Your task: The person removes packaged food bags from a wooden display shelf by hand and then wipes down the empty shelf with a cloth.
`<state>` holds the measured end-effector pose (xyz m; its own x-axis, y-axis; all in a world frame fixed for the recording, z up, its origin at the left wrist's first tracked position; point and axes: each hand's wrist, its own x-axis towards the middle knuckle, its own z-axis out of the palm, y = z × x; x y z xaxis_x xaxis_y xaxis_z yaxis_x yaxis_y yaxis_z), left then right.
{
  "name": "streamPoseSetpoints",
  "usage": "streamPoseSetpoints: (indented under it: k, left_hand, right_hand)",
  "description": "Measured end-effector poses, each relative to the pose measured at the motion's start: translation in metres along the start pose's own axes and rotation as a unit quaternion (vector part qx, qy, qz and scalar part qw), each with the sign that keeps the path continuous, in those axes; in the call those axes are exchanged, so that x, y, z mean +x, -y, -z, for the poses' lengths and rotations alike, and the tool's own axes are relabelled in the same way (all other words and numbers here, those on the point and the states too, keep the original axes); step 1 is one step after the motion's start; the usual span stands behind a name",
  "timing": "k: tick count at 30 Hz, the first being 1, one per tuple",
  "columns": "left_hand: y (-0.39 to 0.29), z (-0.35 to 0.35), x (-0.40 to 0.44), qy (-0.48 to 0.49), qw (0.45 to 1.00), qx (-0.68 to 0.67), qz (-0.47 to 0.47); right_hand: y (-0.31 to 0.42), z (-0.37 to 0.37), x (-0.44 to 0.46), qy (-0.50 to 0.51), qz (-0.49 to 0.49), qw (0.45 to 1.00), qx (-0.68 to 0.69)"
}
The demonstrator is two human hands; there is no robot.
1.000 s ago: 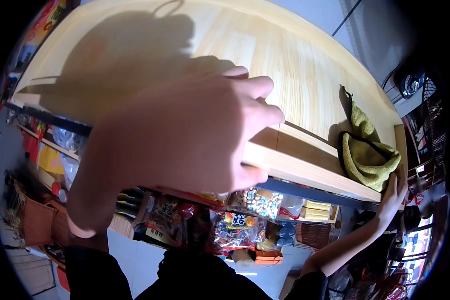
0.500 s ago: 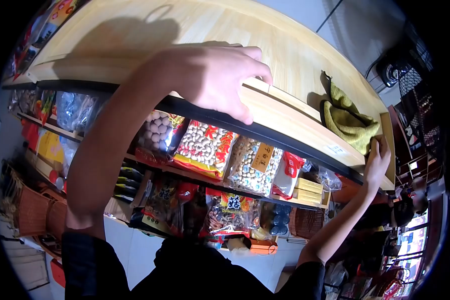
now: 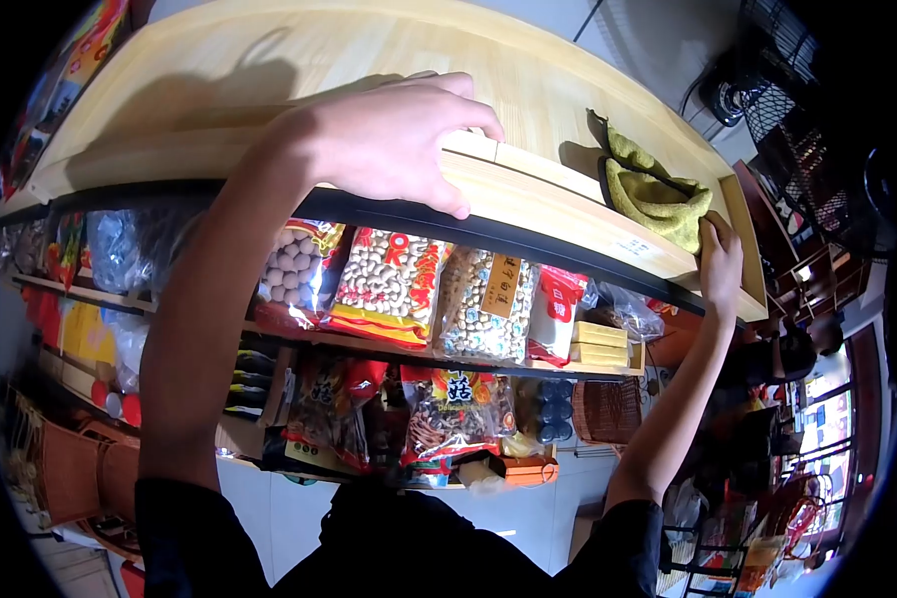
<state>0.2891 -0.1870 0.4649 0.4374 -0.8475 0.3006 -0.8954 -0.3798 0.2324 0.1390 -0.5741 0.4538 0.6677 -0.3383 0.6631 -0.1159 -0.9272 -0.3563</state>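
A pale wooden tray [image 3: 369, 45] with a raised rim tops the shelf unit. My left hand [image 3: 389, 140] grips its front rim, fingers over the inner side and thumb on the outer face. Toward the tray's right end my right hand [image 3: 720, 264] is closed on the same rim, its fingertips beside a crumpled olive-green cloth [image 3: 658, 204]. The cloth lies inside the tray and seems to touch those fingers. Part of the right hand's grip is hidden.
Below the rim, shelves hold a bag of white beans [image 3: 394, 279], a bag of mixed pale pieces [image 3: 488, 309] and yellow boxes [image 3: 598, 344]. Lower down are bags of dried mushrooms [image 3: 453, 419]. A black mesh fan [image 3: 767, 80] stands beyond the tray. A wicker basket [image 3: 608, 411] is at right.
The whole scene has shifted somewhat left in view as the camera moved. Both hands keep the same hold on the tray's rim, and the cloth lies in the same place.
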Motion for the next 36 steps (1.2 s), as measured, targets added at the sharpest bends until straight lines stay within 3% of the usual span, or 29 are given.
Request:
streamPoseSetpoints:
  k: [2,4,14,22,27,31,36]
  left_hand:
    - [-0.002,0.001,-0.001,-0.010,1.000,-0.006,-0.008]
    - [-0.007,0.005,-0.004,0.005,1.000,-0.016,0.025]
    - [0.000,-0.002,-0.005,-0.054,0.998,0.023,-0.029]
    - [-0.003,0.002,-0.006,-0.052,0.998,-0.015,-0.033]
    - [-0.005,0.001,-0.008,-0.068,0.996,-0.014,-0.055]
    - [-0.008,-0.004,-0.008,-0.116,0.988,0.018,-0.103]
    - [-0.017,-0.007,-0.011,-0.125,0.987,0.016,-0.098]
  right_hand:
    - [0.003,0.001,0.000,0.014,-0.024,1.000,0.006]
    - [-0.001,-0.003,0.000,-0.021,0.021,1.000,0.005]
    - [0.010,0.002,-0.003,0.008,-0.020,0.999,0.036]
    - [0.012,0.000,-0.006,-0.029,-0.008,0.998,0.057]
    - [0.014,-0.001,-0.008,-0.064,-0.018,0.998,-0.003]
    - [0.013,0.001,-0.007,-0.048,-0.051,0.997,-0.013]
    - [0.009,0.002,-0.007,-0.046,-0.031,0.998,0.010]
